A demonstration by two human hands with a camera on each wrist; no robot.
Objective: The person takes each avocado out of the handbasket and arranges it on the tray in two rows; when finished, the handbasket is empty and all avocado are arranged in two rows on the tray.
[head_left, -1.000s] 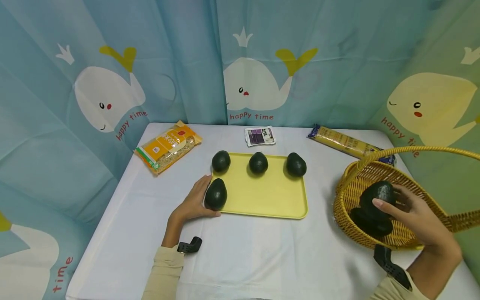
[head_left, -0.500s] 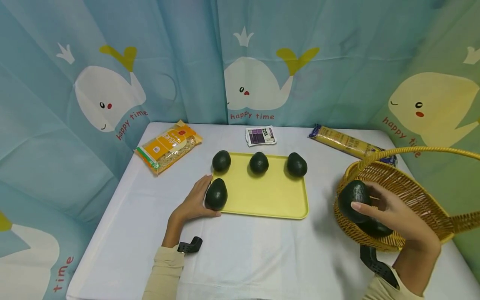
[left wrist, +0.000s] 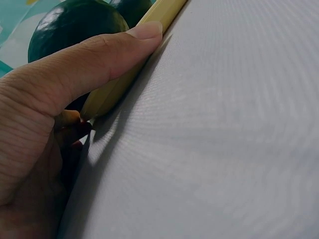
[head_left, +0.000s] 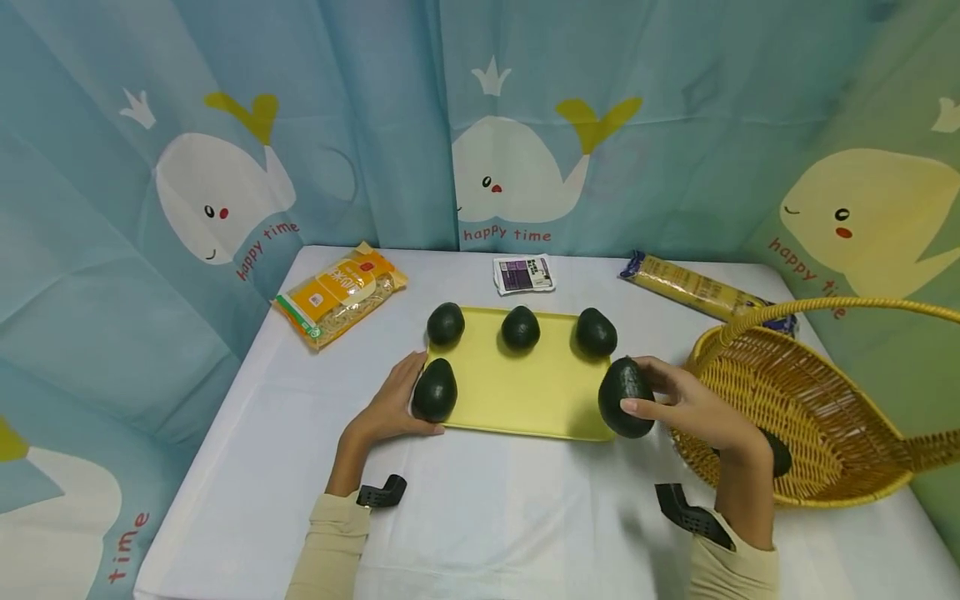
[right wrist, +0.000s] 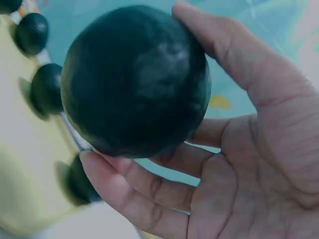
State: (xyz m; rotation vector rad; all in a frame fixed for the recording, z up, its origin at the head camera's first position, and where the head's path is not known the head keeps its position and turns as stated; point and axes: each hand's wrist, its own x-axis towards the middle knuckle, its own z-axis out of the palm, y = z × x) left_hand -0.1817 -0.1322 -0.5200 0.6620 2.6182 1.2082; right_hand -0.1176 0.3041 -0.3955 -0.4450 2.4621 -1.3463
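Observation:
My right hand (head_left: 686, 400) grips a dark green avocado (head_left: 627, 398) over the right front corner of the yellow tray (head_left: 525, 408). The right wrist view shows the fingers and thumb curled around this avocado (right wrist: 134, 82). At the tray's left front corner, my left hand (head_left: 393, 400) holds the edge, its thumb (left wrist: 109, 59) along the front rim and its fingers at the left side. An avocado (head_left: 435, 390) sits beside that hand. Along the tray's back lie three more: a left avocado (head_left: 446, 324), a middle avocado (head_left: 521, 328) and a right avocado (head_left: 596, 332).
A wicker basket (head_left: 810, 392) with a tall handle stands at the right, an avocado (head_left: 777, 452) inside partly hidden by my right forearm. Toward the back lie an orange food bag (head_left: 339, 296), a small white-and-purple packet (head_left: 523, 274) and a long yellow packet (head_left: 693, 287).
My right hand has lifted the avocado out of the basket and carried it left to the tray's right front corner. The left hand has stayed at the tray.

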